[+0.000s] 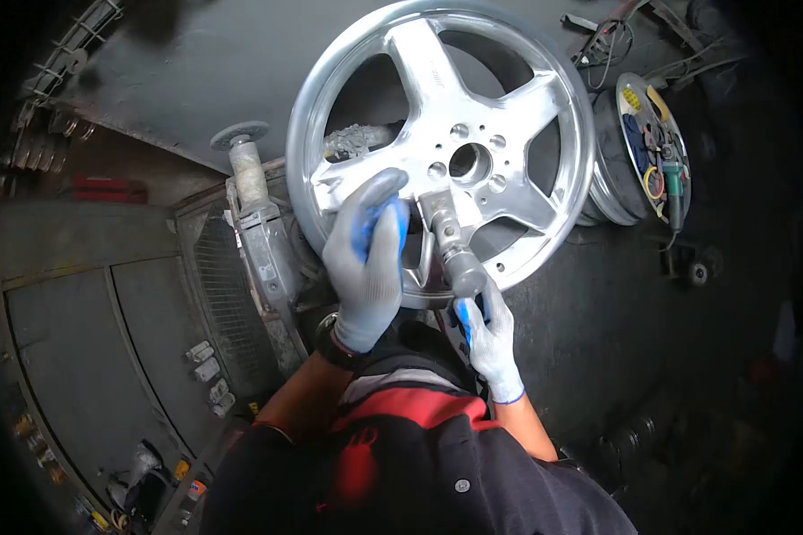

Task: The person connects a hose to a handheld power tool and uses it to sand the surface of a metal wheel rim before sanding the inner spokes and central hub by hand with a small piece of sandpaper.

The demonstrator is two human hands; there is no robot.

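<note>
A bright silver five-spoke alloy wheel rim (430,111) faces me, upright or slightly tilted. In front of its lower left, my left hand (370,259) is raised with its fingers stretched, slightly blurred, and holds nothing. It wears a grey knit glove with a blue palm. My right hand (492,343), gloved alike, is closed around the lower end of a grey hand-held tool (451,241) with a squarish head and a rounded end. The tool's head overlaps the lower spokes, just below the hub hole. The fingers behind the tool are partly hidden.
Left of the rim stands a grey machine with a round disc (241,134) on its spindle. To the right, another wheel (616,192) carries a tray (629,98) with a green grinder (674,187) and small tools. Metal cabinet doors (62,348) are at lower left.
</note>
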